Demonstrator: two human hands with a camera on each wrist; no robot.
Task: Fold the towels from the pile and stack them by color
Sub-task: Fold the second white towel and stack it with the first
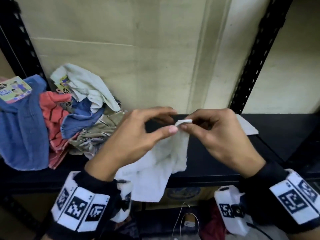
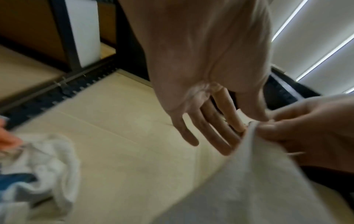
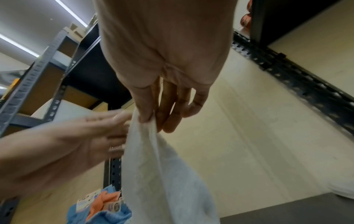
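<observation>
One white towel [image 1: 155, 163] is in hand, held up over the front edge of the black shelf [image 1: 216, 163], its lower part draping past that edge. Right hand [image 1: 220, 134] pinches a top corner between thumb and fingers; the right wrist view confirms cloth caught under the fingertips [image 3: 145, 118]. Left hand [image 1: 138, 135]: thumb and forefinger curved toward the same corner, thumb tip touching the cloth, but no firm grip visible; left wrist view shows its fingers [image 2: 210, 128] fairly straight. Reads as released, about to take hold.

Judged step: finding the towel's edge to spread it before folding.

To do it well: keep the right pinch fixed; slide the left hand along the top hem to the next corner, then pull taut so the towel hangs flat. Lower onto bare shelf near the front edge, clear of the pile [image 1: 69, 115] at the left end.

Risk: bunched cloth hides the hem; a wrong layer gives a skewed fold.

A flat white piece [image 1: 247, 125] lies toward the shelf's right rear, possibly the white stack; cannot confirm.
</observation>
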